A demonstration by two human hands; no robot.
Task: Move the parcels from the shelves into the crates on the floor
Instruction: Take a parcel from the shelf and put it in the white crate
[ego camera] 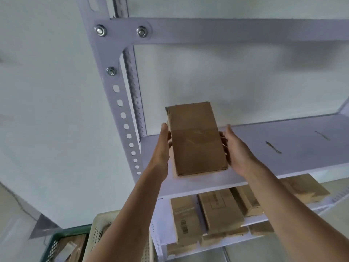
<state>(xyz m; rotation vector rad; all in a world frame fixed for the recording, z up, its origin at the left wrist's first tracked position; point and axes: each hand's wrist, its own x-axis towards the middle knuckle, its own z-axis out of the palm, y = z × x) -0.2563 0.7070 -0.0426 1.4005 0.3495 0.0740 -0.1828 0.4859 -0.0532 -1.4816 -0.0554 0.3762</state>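
Flat rectangular brown cardboard parcel (pixel 196 142) at the left end of the upper white metal shelf (pixel 283 146), close to the front edge and beside the perforated upright post (pixel 122 114) (resting or just raised: not discernible). Clamped on its two long sides between the hands: left hand (pixel 164 146) pressed along the left edge with the thumb on the box, right hand (pixel 238 152) with fingers curled round the right edge. Both forearms extended up and forward, wrists roughly level, palms facing each other. Judged stiff, light and dry-surfaced, hence unlikely to slip or buckle under side pressure; best held mid-length on the long edges, as here, away from the scuffed far corner. Further brown cardboard parcels (pixel 219 212) on the lower shelf (pixel 163 218); cream perforated plastic crate (pixel 96 233) and green plastic crate (pixel 75 230) below left, well apart from the held parcel.
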